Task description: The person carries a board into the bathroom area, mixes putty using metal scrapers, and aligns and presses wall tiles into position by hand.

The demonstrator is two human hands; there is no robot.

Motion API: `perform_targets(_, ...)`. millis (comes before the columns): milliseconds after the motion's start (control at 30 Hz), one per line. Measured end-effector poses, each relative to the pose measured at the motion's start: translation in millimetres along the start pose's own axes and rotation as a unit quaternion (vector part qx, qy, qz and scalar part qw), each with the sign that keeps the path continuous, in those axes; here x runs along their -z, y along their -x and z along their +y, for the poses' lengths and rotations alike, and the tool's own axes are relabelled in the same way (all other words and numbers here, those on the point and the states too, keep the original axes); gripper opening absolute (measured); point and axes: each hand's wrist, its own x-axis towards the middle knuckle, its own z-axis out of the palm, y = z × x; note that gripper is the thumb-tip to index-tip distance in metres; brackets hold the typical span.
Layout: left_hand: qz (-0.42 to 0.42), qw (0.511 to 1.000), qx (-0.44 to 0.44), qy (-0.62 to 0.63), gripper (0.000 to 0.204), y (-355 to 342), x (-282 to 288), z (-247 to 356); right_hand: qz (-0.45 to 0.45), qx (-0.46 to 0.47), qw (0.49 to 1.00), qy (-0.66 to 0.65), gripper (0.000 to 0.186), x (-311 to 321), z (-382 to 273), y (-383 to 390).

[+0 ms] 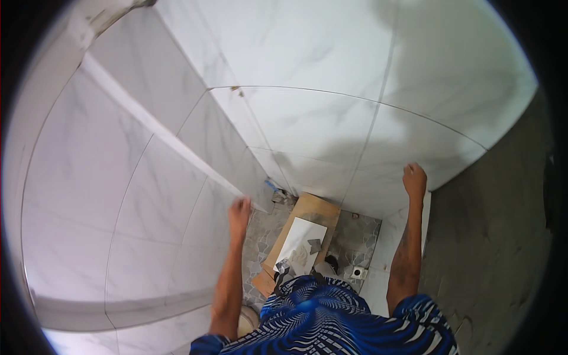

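Observation:
My left hand (239, 211) is raised beside the lower end of a long white edge strip (168, 139) on the left tiled wall (151, 195). Its fingers look curled and slightly blurred; whether they touch the strip I cannot tell. Farther right, my right hand (415, 176) is held up close to the marbled white tiles of the front wall (331, 121), fingers closed together. Anything inside either hand is too small or hidden to make out. Between my arms, a white tile piece (303, 229) smeared with grey paste lies on a brown board (319, 207), with a small grey flat piece (315, 246) on it.
Grey mosaic-patterned flooring (367, 234) surrounds the board. A small white square fitting (358, 273) sits near my feet. Something blue (271, 185) lies in the far left corner. Bare grey cement (485, 225) covers the right wall. A pale round container (248, 319) shows beneath my left arm.

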Motion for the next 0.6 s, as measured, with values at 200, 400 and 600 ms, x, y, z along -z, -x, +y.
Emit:
perform_targets(200,-0.016,0.968,-0.021,0.249,0.052,-167.9,7.9,171.9,-0.094,0.037,0.994,-0.053,0.03,-32.5,-10.6,91.1)
perform_targets(400,0.094,0.985,-0.004,0.145,0.058,-258.4,-19.6,202.3,-0.148,0.002,0.987,-0.056,0.03,-30.3,19.1,165.2)
perform_targets(600,0.043,0.956,-0.05,0.286,0.043,-290.3,-39.7,206.4,-0.112,0.023,0.989,-0.094,0.021,24.0,-7.9,120.2)
